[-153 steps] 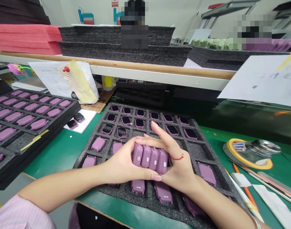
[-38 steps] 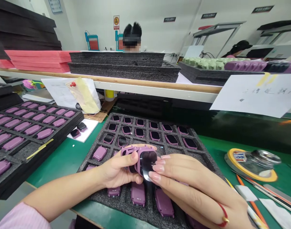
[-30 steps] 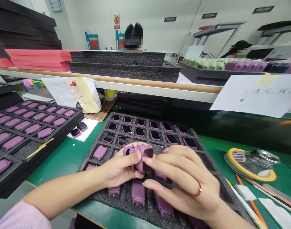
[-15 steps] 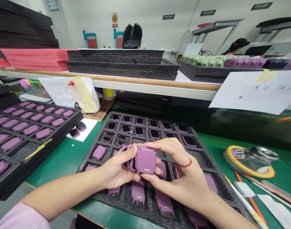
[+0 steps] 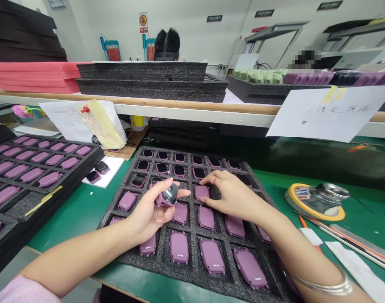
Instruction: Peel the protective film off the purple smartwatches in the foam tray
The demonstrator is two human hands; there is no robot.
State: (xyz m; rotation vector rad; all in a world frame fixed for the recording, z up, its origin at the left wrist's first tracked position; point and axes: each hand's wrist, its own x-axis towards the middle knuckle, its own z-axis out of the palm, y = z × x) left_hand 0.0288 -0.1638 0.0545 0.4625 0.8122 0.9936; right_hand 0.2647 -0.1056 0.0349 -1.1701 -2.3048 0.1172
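A black foam tray (image 5: 192, 263) with many pockets lies in front of me on the green bench. Its far rows hold purple watch bodies screen up (image 5: 179, 169); the near rows hold several back up (image 5: 179, 247). My left hand (image 5: 150, 210) is closed on a few purple watch bodies (image 5: 167, 197), one showing its dark screen, just above the tray's middle left. My right hand (image 5: 232, 194) reaches over the tray, its fingertips on a purple watch body (image 5: 201, 192) lying back up in a middle pocket.
A second foam tray (image 5: 38, 198) filled with purple bodies sits at left. A white pad (image 5: 112, 166) carries two watches beside it. A tape roll with a metal dish (image 5: 317, 198), strips and a pencil lie at right. A shelf (image 5: 192, 109) with foam trays runs behind; other people work beyond.
My right hand took one watch body off the stack in my left hand, turned it back up and set it down in a middle pocket. The left hand's stack shrank.
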